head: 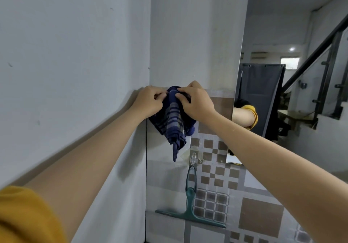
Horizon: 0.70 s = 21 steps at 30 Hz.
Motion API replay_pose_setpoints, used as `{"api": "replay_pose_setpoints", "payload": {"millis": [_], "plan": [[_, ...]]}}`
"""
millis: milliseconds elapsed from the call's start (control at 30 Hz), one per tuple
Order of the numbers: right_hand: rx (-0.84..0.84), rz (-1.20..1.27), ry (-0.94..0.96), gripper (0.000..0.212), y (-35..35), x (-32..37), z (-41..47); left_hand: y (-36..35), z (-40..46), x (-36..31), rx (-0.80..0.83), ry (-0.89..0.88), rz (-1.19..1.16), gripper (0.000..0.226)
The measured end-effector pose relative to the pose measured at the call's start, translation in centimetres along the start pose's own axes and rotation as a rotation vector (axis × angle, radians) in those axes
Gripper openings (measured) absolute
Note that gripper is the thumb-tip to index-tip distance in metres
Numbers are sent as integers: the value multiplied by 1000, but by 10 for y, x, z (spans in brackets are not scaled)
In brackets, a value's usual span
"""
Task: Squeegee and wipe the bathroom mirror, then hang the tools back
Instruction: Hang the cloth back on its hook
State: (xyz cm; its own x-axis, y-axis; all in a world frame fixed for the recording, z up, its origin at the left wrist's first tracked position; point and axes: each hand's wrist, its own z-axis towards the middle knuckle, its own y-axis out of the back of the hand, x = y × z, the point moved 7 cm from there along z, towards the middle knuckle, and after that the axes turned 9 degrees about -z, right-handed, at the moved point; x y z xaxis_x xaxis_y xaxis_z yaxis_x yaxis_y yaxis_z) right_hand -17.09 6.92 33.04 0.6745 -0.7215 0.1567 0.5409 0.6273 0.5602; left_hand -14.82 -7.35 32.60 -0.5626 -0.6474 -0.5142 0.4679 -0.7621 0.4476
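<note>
A dark blue checked cloth (174, 124) hangs against the tiled wall, bunched at its top. My left hand (148, 100) and my right hand (195, 101) both pinch that top edge, close together at the corner where wall meets tile. Whatever the cloth hangs from is hidden behind my fingers. Below it a green squeegee (190, 210) hangs by its loop from a clear adhesive hook (194, 158), blade at the bottom. The mirror (293, 73) stands to the right and reflects my arm and a stairway.
A plain grey-white wall (75, 73) runs along the left and meets the patterned brown-and-grey tiles (212, 167) at a corner. The mirror's left edge lies just right of my right forearm.
</note>
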Motion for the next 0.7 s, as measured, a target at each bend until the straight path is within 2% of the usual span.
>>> {"api": "replay_pose_setpoints", "payload": {"millis": [133,267,433,567,700], "plan": [[0,23,-19,34,-1,4,-4,-3,-6,-6,-21,-33,-116,21],[17,-2,-7,30,-3,6,-5,3,-6,-4,-119,-62,-136,25],[22,12,-26,24,-5,5,1,-1,-3,-3,-41,-16,-197,29],[-2,116,-38,19,7,8,0,3,0,1,-61,50,-155,24],[-29,141,-1,16,19,8,5,14,-1,-8,-108,-30,-72,21]]}}
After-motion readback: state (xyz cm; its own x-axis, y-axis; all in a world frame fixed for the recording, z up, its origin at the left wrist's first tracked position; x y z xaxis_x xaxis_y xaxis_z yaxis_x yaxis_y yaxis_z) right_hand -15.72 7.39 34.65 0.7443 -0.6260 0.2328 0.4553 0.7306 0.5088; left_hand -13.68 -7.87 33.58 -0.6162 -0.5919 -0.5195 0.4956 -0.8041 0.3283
